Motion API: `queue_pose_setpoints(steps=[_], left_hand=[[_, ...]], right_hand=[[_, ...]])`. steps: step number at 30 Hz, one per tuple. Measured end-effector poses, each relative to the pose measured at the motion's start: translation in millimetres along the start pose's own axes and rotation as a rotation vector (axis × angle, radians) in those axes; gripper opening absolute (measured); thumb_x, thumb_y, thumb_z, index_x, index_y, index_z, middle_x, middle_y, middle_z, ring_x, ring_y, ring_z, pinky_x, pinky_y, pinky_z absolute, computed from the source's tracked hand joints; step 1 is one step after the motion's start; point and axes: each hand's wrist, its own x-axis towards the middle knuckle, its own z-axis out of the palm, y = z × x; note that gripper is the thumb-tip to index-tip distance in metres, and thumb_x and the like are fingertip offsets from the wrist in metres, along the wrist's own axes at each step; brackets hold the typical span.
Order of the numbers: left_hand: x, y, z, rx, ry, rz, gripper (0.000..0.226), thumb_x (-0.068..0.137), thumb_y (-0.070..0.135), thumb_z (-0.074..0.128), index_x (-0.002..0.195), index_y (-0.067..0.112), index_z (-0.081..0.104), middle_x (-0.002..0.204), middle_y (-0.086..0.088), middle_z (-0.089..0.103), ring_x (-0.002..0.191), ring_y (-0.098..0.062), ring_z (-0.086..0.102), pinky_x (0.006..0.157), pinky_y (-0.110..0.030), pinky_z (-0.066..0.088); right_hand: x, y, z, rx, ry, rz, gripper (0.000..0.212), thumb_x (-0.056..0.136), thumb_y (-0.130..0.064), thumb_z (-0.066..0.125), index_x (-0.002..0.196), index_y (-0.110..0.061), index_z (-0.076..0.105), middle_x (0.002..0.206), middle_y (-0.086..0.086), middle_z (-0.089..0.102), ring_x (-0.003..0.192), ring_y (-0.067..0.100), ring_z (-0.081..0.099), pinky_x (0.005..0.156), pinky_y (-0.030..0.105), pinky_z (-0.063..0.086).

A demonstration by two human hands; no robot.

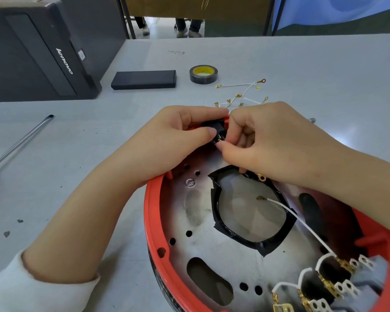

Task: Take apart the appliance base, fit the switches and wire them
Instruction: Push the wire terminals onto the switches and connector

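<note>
On the grey worktop [302, 64] lies the red appliance base [153, 221], open side up, its metal plate [200, 221] showing a tape-edged cut-out. Both hands work at its far rim. The left hand [180, 136] pinches a small black switch [213, 127] seated there, thumb and curled fingers closed round it. The right hand [268, 143] has its fingers curled in tight against the switch's brass terminals [220, 138]; what it holds, if anything, is hidden. Near the close edge, three more switches [324, 280] already carry white leads, and one white wire [302, 224] runs up with its ring lug lying loose over the cut-out. Spare wires [241, 93], a tape roll [203, 74], a black box [144, 79] and a screwdriver [20, 143] lie well apart on the worktop. The likely trouble is at the terminals: pushing hard there could bend one, or pop the switch back out of its rim slot if the left hand slackens. The loose lug could also snag under the right wrist and drag its wire off the near switch.
</note>
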Motion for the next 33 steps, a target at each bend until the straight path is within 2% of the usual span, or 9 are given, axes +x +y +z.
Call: queue_pose_setpoints(steps=[2,5,9,16,21,25,27,33], left_hand=[[-0.3,0.1,-0.3,0.001,-0.007,0.001,0.038,0.097,0.006,0.049,0.129,0.024,0.061,0.112,0.011,0.072,0.106,-0.013,0.068,0.099,-0.036,0.049],[-0.4,-0.2,-0.2,-0.005,-0.013,0.003,0.038,0.097,0.004,0.049,0.129,0.022,0.061,0.114,0.01,0.071,0.106,-0.009,0.067,0.1,-0.032,0.049],[0.0,-0.6,-0.4,-0.003,-0.005,0.009,0.038,0.097,0.005,0.05,0.128,0.024,0.062,0.111,0.012,0.072,0.102,-0.007,0.068,0.096,-0.029,0.05],[0.7,-1.4,-0.6,-0.028,-0.014,0.008,0.038,0.097,0.003,0.049,0.128,0.022,0.061,0.112,0.01,0.072,0.104,-0.007,0.067,0.098,-0.028,0.049],[0.4,-1.7,-0.4,-0.004,-0.005,0.009,0.038,0.097,0.005,0.05,0.128,0.024,0.062,0.113,0.01,0.072,0.108,-0.014,0.067,0.102,-0.039,0.048],[0.6,-1.8,-0.2,-0.005,-0.001,0.016,0.039,0.096,0.004,0.05,0.127,0.023,0.062,0.113,0.011,0.071,0.105,-0.005,0.067,0.099,-0.027,0.049],[0.7,-1.9,-0.4,-0.009,-0.001,0.015,0.039,0.096,0.003,0.05,0.127,0.023,0.063,0.113,0.011,0.071,0.104,-0.004,0.067,0.097,-0.025,0.049],[1.2,-2.4,-0.4,-0.01,-0.001,0.017,0.039,0.096,0.003,0.05,0.127,0.023,0.062,0.116,0.009,0.07,0.108,-0.009,0.066,0.103,-0.037,0.047]], right_hand=[[-0.7,-0.3,-0.3,-0.01,-0.003,-0.006,0.019,0.077,-0.028,0.065,0.061,-0.026,0.056,0.066,-0.021,0.063,0.064,-0.001,0.062,0.064,0.024,0.05],[-1.4,0.1,-0.3,-0.008,0.0,-0.008,0.016,0.076,-0.028,0.063,0.062,-0.025,0.056,0.063,-0.018,0.064,0.064,0.0,0.062,0.063,0.023,0.049],[-1.5,2.1,1.1,0.016,-0.006,-0.007,0.016,0.078,-0.025,0.063,0.064,-0.023,0.055,0.055,-0.012,0.065,0.052,0.0,0.062,0.06,0.022,0.048],[-0.6,4.6,1.9,0.044,-0.01,-0.013,0.016,0.08,-0.025,0.062,0.066,-0.023,0.055,0.053,-0.012,0.065,0.047,0.0,0.062,0.056,0.022,0.048],[0.7,3.9,2.3,0.033,-0.013,0.003,0.015,0.08,-0.027,0.061,0.067,-0.023,0.055,0.056,-0.014,0.065,0.047,0.001,0.062,0.053,0.023,0.049],[1.4,4.1,1.7,0.024,-0.02,0.001,0.013,0.079,-0.027,0.06,0.069,-0.023,0.054,0.058,-0.017,0.065,0.047,0.0,0.06,0.051,0.016,0.045],[0.9,4.6,1.2,0.027,-0.02,0.005,0.012,0.079,-0.028,0.059,0.069,-0.023,0.053,0.06,-0.019,0.065,0.046,0.0,0.06,0.053,0.016,0.045],[0.7,4.5,1.5,-0.002,-0.033,-0.002,0.014,0.083,-0.028,0.06,0.07,-0.025,0.054,0.063,-0.019,0.065,0.054,-0.001,0.06,0.056,0.024,0.049]])
